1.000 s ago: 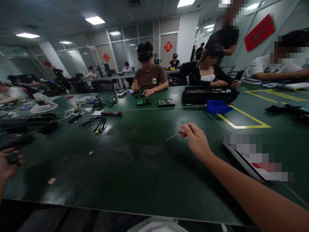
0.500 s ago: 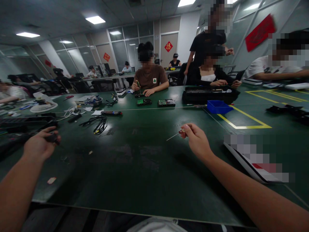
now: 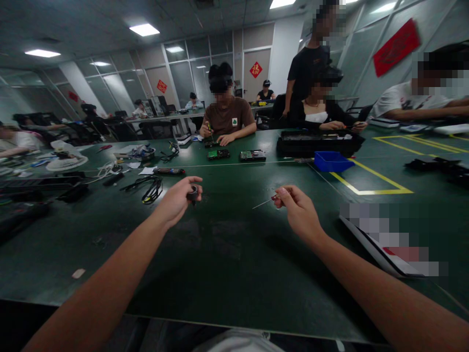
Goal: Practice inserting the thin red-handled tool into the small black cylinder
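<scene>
My left hand (image 3: 178,200) grips a dark piece (image 3: 192,194), my right hand (image 3: 298,209) pinches a thin-shafted tool (image 3: 264,203) that a slack hold could drop!

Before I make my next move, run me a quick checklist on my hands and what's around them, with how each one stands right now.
1. Right hand has hold of the thin-shafted tool: ok.
2. Left hand has hold of the small dark piece: ok.
3. Tool touching the piece: not ok, there is a gap between them.
4. Piece's details readable: cannot tell, it is small, dark and partly covered.
5. Blue bin clear of both hands: ok, it sits farther off, beyond the right hand.
</scene>
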The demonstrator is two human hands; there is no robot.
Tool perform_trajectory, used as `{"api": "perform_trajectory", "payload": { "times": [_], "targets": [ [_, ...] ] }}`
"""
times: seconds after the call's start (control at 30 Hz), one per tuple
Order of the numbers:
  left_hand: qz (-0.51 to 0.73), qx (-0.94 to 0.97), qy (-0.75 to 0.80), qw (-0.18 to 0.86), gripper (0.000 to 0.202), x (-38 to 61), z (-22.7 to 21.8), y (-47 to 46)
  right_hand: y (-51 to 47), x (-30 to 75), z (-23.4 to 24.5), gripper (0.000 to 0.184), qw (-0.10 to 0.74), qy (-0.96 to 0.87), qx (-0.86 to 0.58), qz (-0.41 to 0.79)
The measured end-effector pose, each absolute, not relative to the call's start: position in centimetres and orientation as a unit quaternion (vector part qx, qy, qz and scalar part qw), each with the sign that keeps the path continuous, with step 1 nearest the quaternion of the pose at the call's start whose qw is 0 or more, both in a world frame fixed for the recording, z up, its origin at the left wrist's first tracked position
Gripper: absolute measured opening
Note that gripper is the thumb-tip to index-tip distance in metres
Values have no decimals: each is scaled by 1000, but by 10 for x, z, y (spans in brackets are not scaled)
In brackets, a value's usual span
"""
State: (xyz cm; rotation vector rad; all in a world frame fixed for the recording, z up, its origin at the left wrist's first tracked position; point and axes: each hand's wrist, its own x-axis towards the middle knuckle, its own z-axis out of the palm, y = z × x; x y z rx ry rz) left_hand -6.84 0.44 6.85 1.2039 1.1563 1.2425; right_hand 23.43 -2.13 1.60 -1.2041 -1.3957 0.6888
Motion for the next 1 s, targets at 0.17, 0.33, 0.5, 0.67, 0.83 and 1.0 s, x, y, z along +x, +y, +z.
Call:
{"api": "perform_trajectory", "payload": {
  "times": [0.17,0.33,0.5,0.67,0.83,1.0],
  "targets": [
    [379,651,469,462,35,-8,60,-8,-22,234,17,24,553,-588,-503,308],
    [307,715,462,426,39,22,39,-19,-24,235,20,31,519,-607,-533,280],
    [232,766,488,349,56,18,7,-22,-28,234,24,30,527,-603,-523,293],
    [269,780,475,306,45,8,-7,-9,-27,233,21,23,557,-599,-469,334],
    [331,784,448,273,32,5,-6,0,-24,232,14,25,552,-609,-440,362],
    [347,777,446,276,42,6,-8,0,-24,230,11,25,527,-626,-455,352]
  ]
}}
